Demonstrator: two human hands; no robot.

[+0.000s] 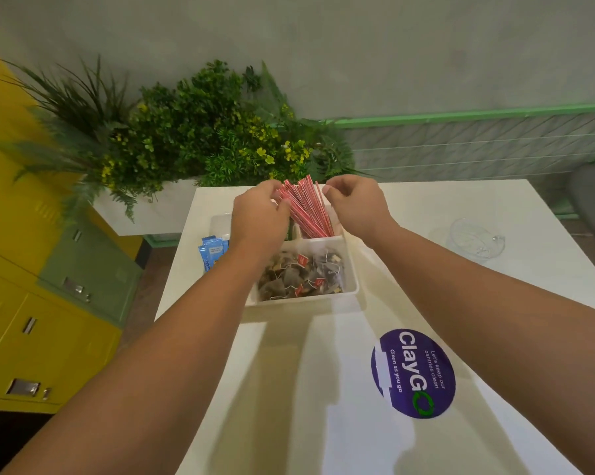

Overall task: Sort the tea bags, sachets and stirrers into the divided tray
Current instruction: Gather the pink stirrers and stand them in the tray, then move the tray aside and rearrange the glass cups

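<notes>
Many red stirrers [308, 209] stand tilted in the tray [352, 286] compartment at 12 o'clock, behind the tea bags [301, 274]. I hold them with left hand [260, 219] closed on the bundle and right hand [356, 207] pinching narrow at its edge. They seem light, thin and slippery, so I judge the middle is best to hold.

Both hands' fingers [282, 200] around red stirrers [308, 209] in tray [352, 286]

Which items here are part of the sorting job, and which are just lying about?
Job: divided tray, red stirrers, tea bags, blue sachets, left hand, right hand.

Lying about: clear glass bowl, purple sticker, plants, lockers.
</notes>
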